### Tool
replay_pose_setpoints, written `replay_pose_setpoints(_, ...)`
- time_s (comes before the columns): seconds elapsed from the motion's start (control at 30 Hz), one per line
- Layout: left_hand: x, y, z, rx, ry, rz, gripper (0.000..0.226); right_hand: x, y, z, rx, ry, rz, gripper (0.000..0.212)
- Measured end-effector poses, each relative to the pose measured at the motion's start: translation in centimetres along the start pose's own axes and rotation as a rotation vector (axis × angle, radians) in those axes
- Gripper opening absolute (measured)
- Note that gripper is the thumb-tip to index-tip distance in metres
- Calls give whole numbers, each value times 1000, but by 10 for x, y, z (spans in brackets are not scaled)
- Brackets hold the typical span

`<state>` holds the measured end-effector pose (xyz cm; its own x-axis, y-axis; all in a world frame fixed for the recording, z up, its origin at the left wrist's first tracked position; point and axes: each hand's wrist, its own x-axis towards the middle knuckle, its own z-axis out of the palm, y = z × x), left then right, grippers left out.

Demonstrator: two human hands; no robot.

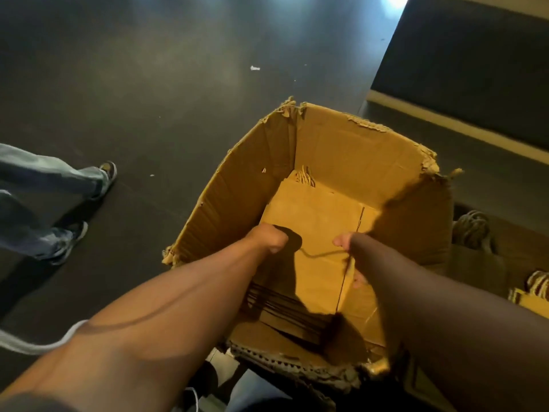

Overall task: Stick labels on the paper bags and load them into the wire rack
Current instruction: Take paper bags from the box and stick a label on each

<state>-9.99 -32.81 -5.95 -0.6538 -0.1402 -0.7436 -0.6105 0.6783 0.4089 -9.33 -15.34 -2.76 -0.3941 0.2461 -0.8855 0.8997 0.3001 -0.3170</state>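
Flat brown paper bags lie stacked inside a torn cardboard box. Both my arms reach down into the box. My left hand is curled over the left edge of the top bag. My right hand grips the same bag near its right side, with a thin twine handle hanging by the fingers. Dark edges of more bags show lower in the box, partly in my arms' shadow. The wire rack and the labels are out of sight.
More paper bags with rope handles stand to the right of the box, and another bag is at the right edge. A second person's legs and shoes stand on the dark floor at left. A dark step with a pale edge runs along the back right.
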Motion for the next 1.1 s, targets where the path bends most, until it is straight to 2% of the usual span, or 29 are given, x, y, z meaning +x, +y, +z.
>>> replay_pose_setpoints(0.1,7,-6,3,90,23,-7,24,6,4,8,60,-29,6,45)
replay_pose_setpoints(0.2,12,-10,-1,66,72,-12,19,16,12,16,175,2,-13,33)
replay_pose_setpoints(0.27,13,-10,-5,8,93,-20,23,16,15,18,175,80,-24,17)
replay_pose_setpoints(0.33,14,-10,-9,-42,103,-30,29,21,18,17,196,151,-46,10)
replay_pose_setpoints(0.43,15,-7,-11,-157,118,-49,37,20,12,14,260,173,-97,9)
replay_pose_setpoints(0.57,13,-1,-19,-312,211,-42,40,8,-2,8,284,150,-62,7)
replay_pose_setpoints(0.7,-2,13,-34,-270,297,33,49,-5,-6,-6,301,140,-122,9)
replay_pose_setpoints(0.87,-41,26,-59,-458,88,124,34,-38,-4,-41,391,105,-175,16)
replay_pose_setpoints(0.93,-58,28,-70,-595,-22,149,29,-50,0,-55,457,52,-178,31)
replay_pose_setpoints(1.0,-76,28,-80,-763,-203,132,33,-60,5,-63,534,-1,-170,47)
replay_pose_setpoints(1.07,-94,30,-87,-910,-335,131,40,-67,11,-68,599,-31,-177,46)
replay_pose_setpoints(1.1,-102,32,-89,-960,-345,156,40,-72,13,-70,631,-46,-188,44)
